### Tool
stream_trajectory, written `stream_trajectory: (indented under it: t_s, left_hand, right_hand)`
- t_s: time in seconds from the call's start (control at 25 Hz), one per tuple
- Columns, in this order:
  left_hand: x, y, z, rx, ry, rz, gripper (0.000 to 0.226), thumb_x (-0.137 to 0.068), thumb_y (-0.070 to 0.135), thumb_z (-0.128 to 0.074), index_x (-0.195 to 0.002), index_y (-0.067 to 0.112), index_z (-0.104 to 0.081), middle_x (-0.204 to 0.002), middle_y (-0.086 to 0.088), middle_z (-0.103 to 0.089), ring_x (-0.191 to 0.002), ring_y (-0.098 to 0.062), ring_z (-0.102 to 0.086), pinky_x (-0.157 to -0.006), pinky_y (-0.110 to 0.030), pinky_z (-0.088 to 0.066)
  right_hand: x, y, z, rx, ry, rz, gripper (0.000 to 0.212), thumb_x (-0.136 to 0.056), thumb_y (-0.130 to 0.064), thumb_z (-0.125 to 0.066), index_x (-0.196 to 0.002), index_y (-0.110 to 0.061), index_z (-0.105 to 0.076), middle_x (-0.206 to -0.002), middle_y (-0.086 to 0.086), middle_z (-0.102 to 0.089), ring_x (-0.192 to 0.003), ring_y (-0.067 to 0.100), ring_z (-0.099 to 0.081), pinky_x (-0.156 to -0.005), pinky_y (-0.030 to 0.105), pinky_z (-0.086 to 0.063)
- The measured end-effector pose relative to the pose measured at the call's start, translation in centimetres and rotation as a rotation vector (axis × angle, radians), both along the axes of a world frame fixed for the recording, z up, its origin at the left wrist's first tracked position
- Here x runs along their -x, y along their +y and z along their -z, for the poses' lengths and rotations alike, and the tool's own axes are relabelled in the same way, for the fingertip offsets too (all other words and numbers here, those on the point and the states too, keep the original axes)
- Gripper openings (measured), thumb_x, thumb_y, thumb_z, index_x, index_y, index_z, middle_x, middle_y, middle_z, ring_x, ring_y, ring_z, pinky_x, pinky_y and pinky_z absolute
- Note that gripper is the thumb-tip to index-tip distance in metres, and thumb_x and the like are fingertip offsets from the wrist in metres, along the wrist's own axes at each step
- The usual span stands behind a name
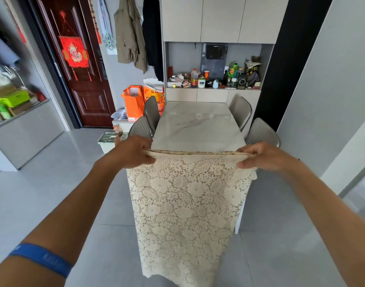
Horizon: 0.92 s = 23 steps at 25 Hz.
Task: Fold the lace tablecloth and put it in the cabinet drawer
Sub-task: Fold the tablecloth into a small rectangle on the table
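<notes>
The cream lace tablecloth (187, 204) hangs in front of me, doubled over, its folded top edge stretched level just before the near end of the marble table (198, 125). My left hand (134, 150) pinches the top left corner and my right hand (260, 155) pinches the top right corner. The cloth falls in several layers almost to the grey floor. Low cabinet drawers (211, 95) sit shut beyond the table's far end, under a cluttered shelf.
Several grey chairs (151, 111) flank the table on both sides. Orange bags (134, 102) and a small bin (111, 138) stand to the left near a dark red door (84, 69). Grey walls close in on the right. Coats hang at the back.
</notes>
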<state>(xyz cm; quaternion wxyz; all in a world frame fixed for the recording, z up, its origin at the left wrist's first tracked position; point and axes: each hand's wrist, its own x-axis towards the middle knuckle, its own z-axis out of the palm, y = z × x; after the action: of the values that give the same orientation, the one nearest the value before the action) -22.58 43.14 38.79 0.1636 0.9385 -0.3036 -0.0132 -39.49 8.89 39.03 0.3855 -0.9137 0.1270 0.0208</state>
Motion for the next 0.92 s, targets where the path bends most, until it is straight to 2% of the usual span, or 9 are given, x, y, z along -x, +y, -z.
stream_trajectory:
  t_s: [0.08, 0.16, 0.32, 0.4, 0.48, 0.56, 0.72, 0.8, 0.92]
  left_hand:
    - [-1.6, -0.2, -1.3, -0.013, 0.090, 0.047, 0.061, -0.075, 0.040, -0.079, -0.131, 0.024, -0.060, -0.134, 0.001, -0.060, -0.121, -0.024, -0.055, -0.104, -0.043, -0.035]
    - [-4.0, -1.4, -1.9, -0.046, 0.150, 0.041, 0.071, -0.074, 0.042, -0.079, -0.137, 0.022, -0.053, -0.137, -0.001, -0.057, -0.122, -0.024, -0.055, -0.097, -0.035, -0.039]
    - [-10.5, -7.7, 0.4, -0.196, -0.080, -0.065, 0.038, -0.080, 0.039, -0.071, -0.117, 0.028, -0.068, -0.151, 0.009, -0.042, -0.143, -0.027, -0.028, -0.111, -0.066, -0.001]
    - [-13.5, -11.7, 2.5, -0.240, -0.174, -0.125, 0.020, -0.087, 0.036, -0.065, -0.105, 0.031, -0.073, -0.156, 0.010, -0.033, -0.147, -0.032, -0.014, -0.108, -0.074, 0.001]
    - [-16.4, -15.3, 1.8, -0.211, -0.234, -0.201, 0.022, -0.092, 0.032, -0.059, -0.109, 0.027, -0.072, -0.155, 0.005, -0.034, -0.147, -0.034, -0.010, -0.107, -0.076, -0.004]
    - [-20.8, -19.3, -3.2, 0.007, -0.384, -0.240, 0.023, -0.092, 0.027, -0.058, -0.111, 0.021, -0.069, -0.152, 0.000, -0.037, -0.146, -0.034, -0.013, -0.108, -0.076, -0.006]
    - [-27.4, -23.1, -19.1, 0.383, -0.841, -0.336, 0.009, -0.083, 0.024, -0.068, -0.088, 0.020, -0.074, -0.149, 0.000, -0.045, -0.142, -0.041, -0.027, -0.111, -0.071, -0.012]
    - [-27.5, -23.5, -21.1, 0.425, -0.882, -0.304, 0.010, -0.080, 0.027, -0.071, -0.088, 0.025, -0.076, -0.150, 0.003, -0.044, -0.142, -0.040, -0.026, -0.112, -0.069, -0.012]
    - [-26.4, -23.1, -14.9, 0.382, -0.848, -0.212, 0.017, -0.080, 0.016, -0.067, -0.090, 0.024, -0.078, -0.151, 0.002, -0.042, -0.144, -0.039, -0.022, -0.111, -0.069, -0.004]
  right_hand:
    - [-1.5, -1.1, -1.5, -0.009, -0.027, -0.017, 0.041, -0.073, -0.016, -0.083, -0.112, -0.010, -0.072, -0.125, -0.009, -0.064, -0.111, 0.014, -0.061, -0.103, 0.035, -0.046]
    - [-4.1, -2.6, -2.2, 0.030, -0.054, -0.028, 0.043, -0.073, -0.016, -0.083, -0.114, -0.008, -0.070, -0.135, -0.008, -0.058, -0.119, 0.013, -0.055, -0.106, 0.034, -0.041]
    - [-13.0, -6.8, -0.4, 0.412, -0.075, 0.036, 0.043, -0.076, -0.034, -0.078, -0.114, -0.016, -0.070, -0.153, -0.011, -0.037, -0.142, 0.018, -0.029, -0.117, 0.053, -0.019]
    - [-18.3, -8.9, 1.4, 0.608, -0.050, 0.092, 0.032, -0.080, -0.040, -0.073, -0.109, -0.026, -0.072, -0.157, -0.011, -0.031, -0.148, 0.021, -0.013, -0.116, 0.061, -0.006]
    - [-23.2, -10.6, 0.6, 0.714, -0.063, 0.176, 0.027, -0.086, -0.040, -0.066, -0.109, -0.029, -0.071, -0.156, -0.007, -0.033, -0.148, 0.025, -0.013, -0.116, 0.064, -0.004]
    - [-28.2, -13.3, -4.1, 0.737, -0.321, 0.378, 0.026, -0.089, -0.036, -0.061, -0.111, -0.025, -0.070, -0.148, 0.001, -0.045, -0.143, 0.030, -0.027, -0.116, 0.063, -0.010]
    - [-32.7, -17.3, -18.9, 0.600, -1.071, 0.717, 0.024, -0.083, -0.031, -0.064, -0.096, -0.013, -0.073, -0.129, 0.007, -0.063, -0.129, 0.038, -0.047, -0.106, 0.057, -0.035]
    - [-32.2, -17.9, -21.0, 0.633, -1.117, 0.726, 0.026, -0.084, -0.038, -0.065, -0.099, -0.018, -0.073, -0.135, 0.003, -0.059, -0.132, 0.033, -0.045, -0.105, 0.054, -0.035]
    - [-31.0, -17.5, -15.8, 0.599, -1.046, 0.664, 0.025, -0.086, -0.030, -0.069, -0.107, -0.017, -0.072, -0.144, 0.001, -0.051, -0.139, 0.031, -0.035, -0.111, 0.052, -0.027]
